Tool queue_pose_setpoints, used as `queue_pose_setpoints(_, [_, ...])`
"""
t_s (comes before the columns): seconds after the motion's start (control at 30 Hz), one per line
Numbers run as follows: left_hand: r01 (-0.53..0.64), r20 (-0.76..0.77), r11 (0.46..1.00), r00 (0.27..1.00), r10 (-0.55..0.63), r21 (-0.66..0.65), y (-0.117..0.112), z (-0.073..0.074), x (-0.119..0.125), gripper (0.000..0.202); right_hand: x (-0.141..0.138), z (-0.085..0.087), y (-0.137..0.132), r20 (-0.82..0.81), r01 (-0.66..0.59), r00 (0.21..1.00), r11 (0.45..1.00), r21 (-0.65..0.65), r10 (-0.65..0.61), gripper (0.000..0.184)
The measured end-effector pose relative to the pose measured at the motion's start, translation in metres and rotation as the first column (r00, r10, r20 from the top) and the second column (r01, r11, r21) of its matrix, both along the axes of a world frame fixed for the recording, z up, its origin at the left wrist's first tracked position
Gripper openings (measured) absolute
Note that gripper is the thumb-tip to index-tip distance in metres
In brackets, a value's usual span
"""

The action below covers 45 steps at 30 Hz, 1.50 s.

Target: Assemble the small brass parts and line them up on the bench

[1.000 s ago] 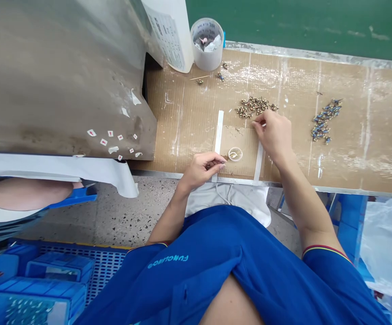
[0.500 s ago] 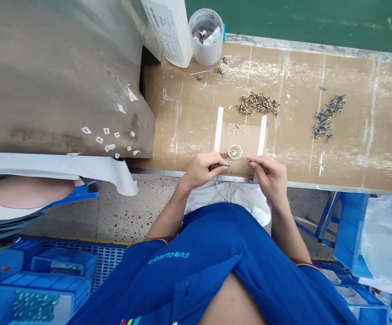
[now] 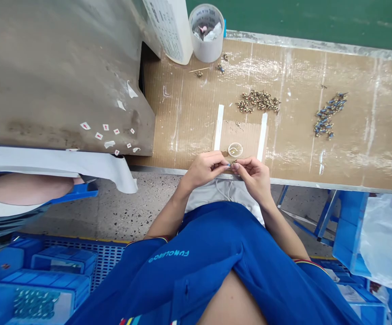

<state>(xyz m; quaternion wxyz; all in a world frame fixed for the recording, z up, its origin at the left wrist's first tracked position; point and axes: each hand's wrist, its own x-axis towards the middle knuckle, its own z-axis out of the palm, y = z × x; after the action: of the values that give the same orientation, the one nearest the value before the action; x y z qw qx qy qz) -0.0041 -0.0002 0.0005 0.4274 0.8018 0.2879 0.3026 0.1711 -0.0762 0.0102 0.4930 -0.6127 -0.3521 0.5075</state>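
Note:
My left hand (image 3: 208,168) pinches a small blue piece (image 3: 229,165) at the front edge of the bench. Against it, the fingertips of my right hand (image 3: 252,174) close on a small brass-coloured metal part (image 3: 234,162); the two pieces meet or nearly meet. Just behind my fingertips stands a small round clear dish (image 3: 235,150) with something pale in it. It rests on a cardboard square (image 3: 246,133) held by white tape strips. Beyond lies a pile of brass-coloured parts (image 3: 259,101). Farther right is a pile of similar parts with blue on them (image 3: 329,115).
A grey metal housing (image 3: 63,81) stands on the left. At the back are a white bottle (image 3: 172,36) and a tape-roll cup (image 3: 208,49) with scraps, near a thin stick (image 3: 198,70) and a few loose parts. Blue crates (image 3: 40,289) sit below, left and right. Another person's limb shows at left.
My right hand has moved left, bringing its small metal part up to the blue piece in my left hand. My left hand has stayed nearly still.

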Motion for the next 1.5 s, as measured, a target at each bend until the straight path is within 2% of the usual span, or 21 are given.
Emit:
queue_pose_setpoints(0.27, [0.012, 0.008, 1.000, 1.000, -0.012, -0.007, 0.001, 0.001, 0.001, 0.021, 0.001, 0.000, -0.001, 0.070, -0.062, 0.996, 0.998, -0.007, 0.062, 0.041])
queue_pose_setpoints(0.57, [0.017, 0.053, 1.000, 0.998, -0.018, 0.026, 0.001, -0.001, 0.000, 0.028, 0.000, 0.008, -0.001, 0.157, -0.149, 0.976, 0.989, -0.013, 0.149, 0.040])
queue_pose_setpoints(0.97, [0.018, 0.103, 0.996, 0.995, -0.009, -0.084, 0.002, -0.001, -0.004, 0.026, -0.004, 0.008, -0.004, 0.047, -0.139, 0.989, 0.990, 0.000, 0.139, 0.036])
queue_pose_setpoints(1.17, [0.014, 0.047, 1.000, 0.999, -0.014, -0.017, 0.002, -0.002, -0.003, 0.023, -0.003, 0.008, -0.002, 0.173, -0.165, 0.972, 0.986, 0.009, 0.161, 0.027])
queue_pose_setpoints(1.37, [0.034, -0.008, 0.999, 0.999, -0.034, -0.014, 0.002, -0.002, -0.001, 0.023, 0.006, 0.016, 0.004, 0.377, -0.288, 0.886, 0.958, -0.008, 0.270, 0.016])
queue_pose_setpoints(1.5, [0.032, 0.000, 0.997, 0.999, -0.032, -0.063, 0.003, 0.000, -0.002, 0.020, 0.006, 0.014, 0.007, 0.321, -0.299, 0.902, 0.954, -0.018, 0.289, 0.022])
